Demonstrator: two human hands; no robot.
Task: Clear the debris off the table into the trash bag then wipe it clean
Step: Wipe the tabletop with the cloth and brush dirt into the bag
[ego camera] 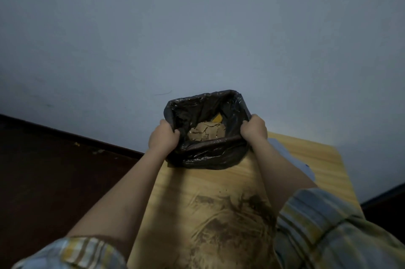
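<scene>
A black trash bag [206,154] stands at the far end of the wooden table [219,183], its mouth held wide. My left hand [163,137] grips the rim on the left side and my right hand [254,129] grips the rim on the right. Inside the bag lie torn brown cardboard pieces [206,132] and a yellow scrap [217,118]. Dark smeared dirt [230,220] covers the near part of the tabletop between my forearms.
A white-grey cloth or sheet [291,159] lies on the table's right side, partly behind my right arm. A pale wall rises directly behind the table. Dark floor [54,176] lies to the left, with the table's left edge close to my left arm.
</scene>
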